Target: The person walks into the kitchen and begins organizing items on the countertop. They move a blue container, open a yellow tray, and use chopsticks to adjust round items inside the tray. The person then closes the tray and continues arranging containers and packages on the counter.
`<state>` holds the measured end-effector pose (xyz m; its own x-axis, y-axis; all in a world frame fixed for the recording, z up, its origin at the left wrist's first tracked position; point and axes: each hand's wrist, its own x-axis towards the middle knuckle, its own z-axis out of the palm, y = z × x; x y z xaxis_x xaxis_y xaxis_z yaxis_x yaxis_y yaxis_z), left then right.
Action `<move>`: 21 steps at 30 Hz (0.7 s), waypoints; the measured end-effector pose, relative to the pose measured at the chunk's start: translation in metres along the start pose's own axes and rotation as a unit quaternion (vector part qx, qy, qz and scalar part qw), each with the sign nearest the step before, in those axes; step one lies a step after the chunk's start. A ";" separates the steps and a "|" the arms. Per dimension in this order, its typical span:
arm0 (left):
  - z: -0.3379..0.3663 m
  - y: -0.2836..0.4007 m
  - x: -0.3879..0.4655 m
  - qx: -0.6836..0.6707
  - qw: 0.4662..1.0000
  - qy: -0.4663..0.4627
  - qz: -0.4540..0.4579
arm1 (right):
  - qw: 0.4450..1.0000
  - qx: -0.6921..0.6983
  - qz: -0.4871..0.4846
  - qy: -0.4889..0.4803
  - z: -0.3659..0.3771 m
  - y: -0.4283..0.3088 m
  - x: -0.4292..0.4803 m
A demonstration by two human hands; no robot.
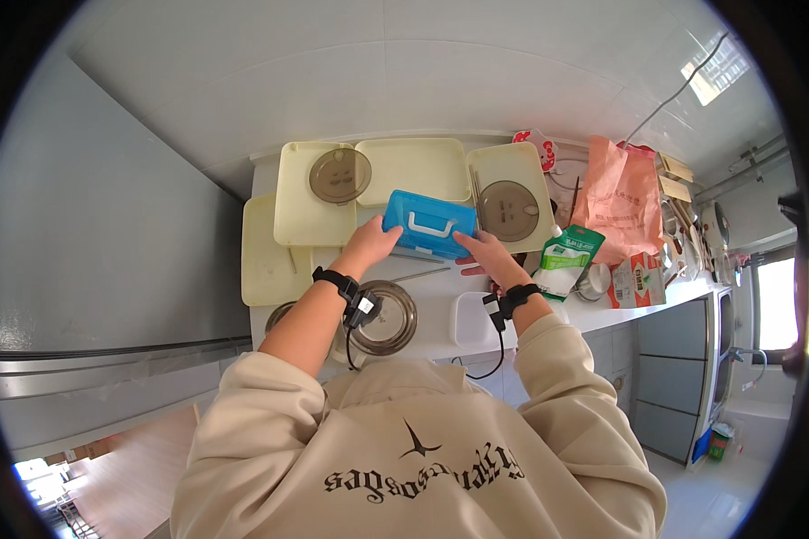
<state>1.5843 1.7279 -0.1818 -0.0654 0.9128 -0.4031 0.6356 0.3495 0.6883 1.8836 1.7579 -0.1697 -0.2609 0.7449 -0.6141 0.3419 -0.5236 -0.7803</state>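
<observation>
A translucent blue plastic box (419, 237) with a white carrying handle (431, 228) is between my two hands above the counter. My left hand (371, 244) grips its left end, thumb near the lower edge. At the opposite end my right hand (491, 257) holds the corner, thumb on top and fingers spread. Metal chopsticks (419, 275) lie just below the box. A stainless steel bowl (383, 316) stands near my left wrist, and a white plastic container (470, 320) sits beside my right wrist. What the box contains cannot be made out.
Pale yellow trays (411, 172) line the back, with brown translucent lids (340, 176) (509, 212) on two. A green-and-white spouted pouch (566, 259), a metal cup (593, 281) and a pink paper bag (620, 202) crowd the right. A grey cabinet-like panel (108, 222) rises at left.
</observation>
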 end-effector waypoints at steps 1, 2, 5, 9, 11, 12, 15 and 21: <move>0.000 -0.001 0.001 -0.003 1.000 -0.004 0.002 | 1.000 -0.004 -0.002 0.008 0.000 0.001 0.000; -0.001 -0.002 0.002 -0.005 1.000 -0.007 -0.001 | 1.000 -0.002 -0.005 0.002 0.001 0.001 0.000; 0.003 -0.007 0.001 -0.003 1.000 0.016 0.006 | 1.000 -0.014 -0.002 -0.005 0.000 -0.001 -0.003; -0.001 -0.017 0.002 -0.008 1.000 -0.007 0.002 | 0.999 -0.044 0.001 0.016 0.001 -0.001 -0.005; -0.001 -0.023 -0.002 -0.005 1.000 0.023 -0.010 | 0.997 -0.064 -0.010 0.039 -0.001 0.001 -0.005; -0.005 -0.027 -0.005 -0.021 0.999 0.026 -0.005 | 0.996 -0.074 -0.020 0.048 -0.004 0.002 -0.004; -0.025 -0.042 -0.016 -0.040 0.999 0.034 -0.011 | 0.987 -0.129 -0.060 0.071 -0.015 0.005 -0.006; -0.074 -0.068 -0.045 -0.025 0.996 0.091 0.000 | 0.947 -0.232 -0.179 0.134 -0.021 0.003 -0.013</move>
<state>1.4869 1.6792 -0.1656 -0.2062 0.9346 -0.2899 0.5968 0.3549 0.7197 1.9071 1.7553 -0.1610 -0.2170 0.9512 -0.2194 0.6510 -0.0265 -0.7586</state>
